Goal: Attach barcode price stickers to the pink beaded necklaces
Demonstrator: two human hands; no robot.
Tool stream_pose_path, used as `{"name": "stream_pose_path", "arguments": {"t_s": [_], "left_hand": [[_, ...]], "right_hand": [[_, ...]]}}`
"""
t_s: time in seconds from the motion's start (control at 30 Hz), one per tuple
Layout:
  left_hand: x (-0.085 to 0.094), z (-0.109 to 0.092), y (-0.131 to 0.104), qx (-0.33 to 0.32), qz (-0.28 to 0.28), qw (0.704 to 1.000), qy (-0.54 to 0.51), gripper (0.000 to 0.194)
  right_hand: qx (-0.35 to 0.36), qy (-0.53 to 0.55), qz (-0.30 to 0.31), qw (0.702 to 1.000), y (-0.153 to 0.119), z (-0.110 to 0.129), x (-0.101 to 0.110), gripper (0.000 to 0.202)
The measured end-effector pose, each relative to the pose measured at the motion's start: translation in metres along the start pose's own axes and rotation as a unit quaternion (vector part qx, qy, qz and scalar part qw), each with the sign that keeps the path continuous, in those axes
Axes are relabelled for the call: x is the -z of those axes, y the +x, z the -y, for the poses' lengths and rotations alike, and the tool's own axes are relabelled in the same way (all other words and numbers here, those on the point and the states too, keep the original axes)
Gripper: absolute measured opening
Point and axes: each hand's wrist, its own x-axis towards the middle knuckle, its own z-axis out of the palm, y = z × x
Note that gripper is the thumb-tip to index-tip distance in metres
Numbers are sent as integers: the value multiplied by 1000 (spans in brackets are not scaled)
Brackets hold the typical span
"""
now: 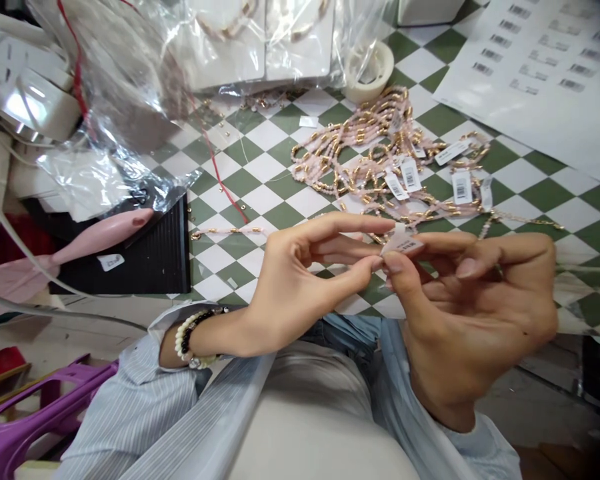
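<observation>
A small white label with dark print (403, 244) is between my two hands, just above the table's near side. My right hand (473, 300) pinches it between thumb and index finger, the other fingers curled. My left hand (305, 280) meets its left edge with the thumb and fingertips, its index finger stretched along the top. A pink and gold bead strand (230, 231) runs out to the left from behind my left hand. Beyond my fingers lies a pile of pink and gold bead necklaces (350, 153), several with white barcode tags (410, 175). A thin gold chain (527, 220) extends at right.
A sheet of barcode labels (540, 73) lies at the far right. A tape roll (370, 72) and clear plastic bags (220, 47) are at the back. On the left are a black ridged tray (165, 253), a pink fishtail-shaped object (100, 237) and cables. A purple stool (45, 413) stands below.
</observation>
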Motion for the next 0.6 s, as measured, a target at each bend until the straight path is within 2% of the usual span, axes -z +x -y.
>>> {"name": "stream_pose_path", "arguments": {"t_s": [0.27, 0.6], "left_hand": [[-2, 7, 2, -15, -13, 999, -32, 34], [-7, 5, -1, -26, -44, 998, 31, 30]], "right_hand": [[25, -20, -16, 999, 0, -1, -5, 40], [0, -30, -10, 1000, 0, 0, -6, 39]]}}
